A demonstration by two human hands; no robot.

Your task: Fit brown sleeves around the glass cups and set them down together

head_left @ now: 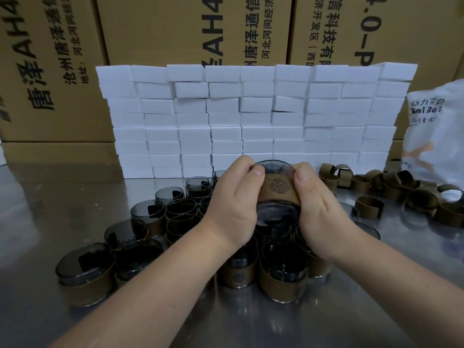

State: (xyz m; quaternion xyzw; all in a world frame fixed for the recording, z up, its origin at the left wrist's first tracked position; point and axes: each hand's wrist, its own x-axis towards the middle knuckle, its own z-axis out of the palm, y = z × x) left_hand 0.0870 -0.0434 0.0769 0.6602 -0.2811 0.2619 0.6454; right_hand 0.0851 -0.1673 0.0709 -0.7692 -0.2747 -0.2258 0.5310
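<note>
A dark smoked-glass cup (275, 217) is held on its side above the table, base towards me, with a brown sleeve (277, 188) bearing a round emblem wrapped around its middle. My left hand (234, 199) grips the cup's left side, thumb on the glass near the rim. My right hand (320, 204) grips its right side, thumb on the sleeve's top edge. Beneath and to the left stands a cluster of several sleeved cups (283, 275), upright and close together.
Loose brown sleeves (369, 208) lie scattered on the steel table (37, 209) at the right. A wall of white foam blocks (251, 116) stands behind the cups, cardboard cartons (155, 28) behind that. A white printed bag (437, 129) sits at far right.
</note>
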